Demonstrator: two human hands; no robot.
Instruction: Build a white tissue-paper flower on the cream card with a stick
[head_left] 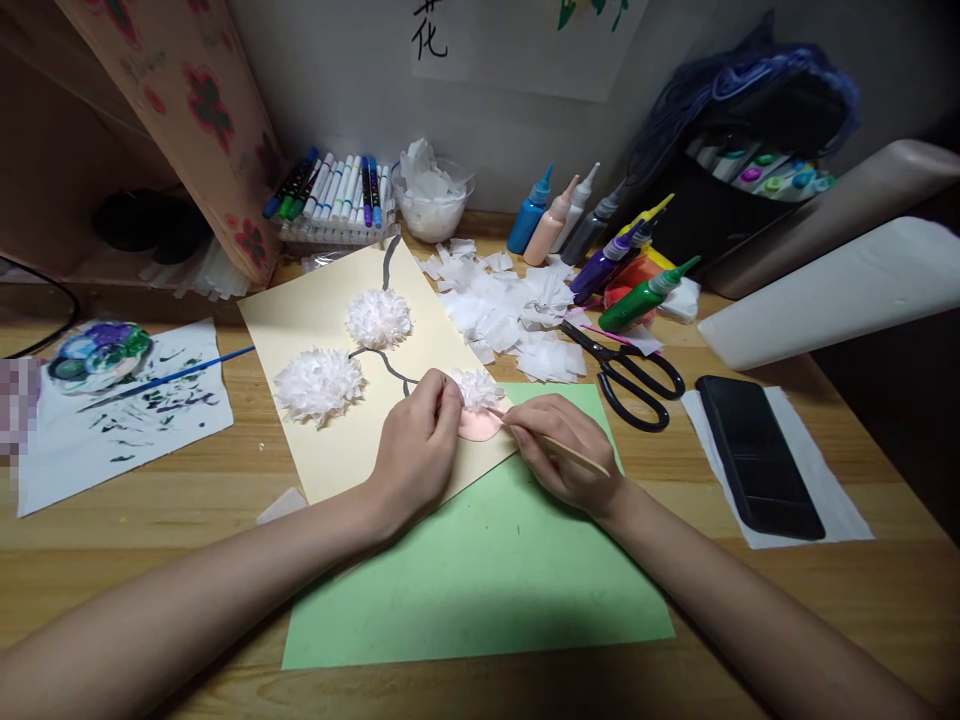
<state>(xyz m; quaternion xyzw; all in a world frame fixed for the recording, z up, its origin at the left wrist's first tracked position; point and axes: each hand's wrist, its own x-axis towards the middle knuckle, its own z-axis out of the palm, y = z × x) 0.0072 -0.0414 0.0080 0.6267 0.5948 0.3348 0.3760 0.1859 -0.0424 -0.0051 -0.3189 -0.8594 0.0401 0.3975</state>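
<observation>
My right hand (564, 450) grips a thin wooden stick (574, 456), its tip at a pale pink patch (480, 425) on the cream paper (420, 300). My left hand (421, 440) is closed in a pinch at the left side of that patch; whatever its fingers hold is hidden. Just above the patch, a small white tissue-paper flower (477, 388) touches it. Two fuller fluffy flowers, an upper one (379, 318) and a left one (319, 385), lie on the same sheet beside dark painted stems (388, 368). Green paper (480, 590) lies partly beneath.
Loose white tissue squares (499, 305) are heaped behind the sheet. Black scissors (634, 375), a green paint bottle (649, 295) and a phone (759, 455) are at right. To the left lie a paint palette (101, 355) and a blue brush (195, 367). Markers (337, 190) stand behind.
</observation>
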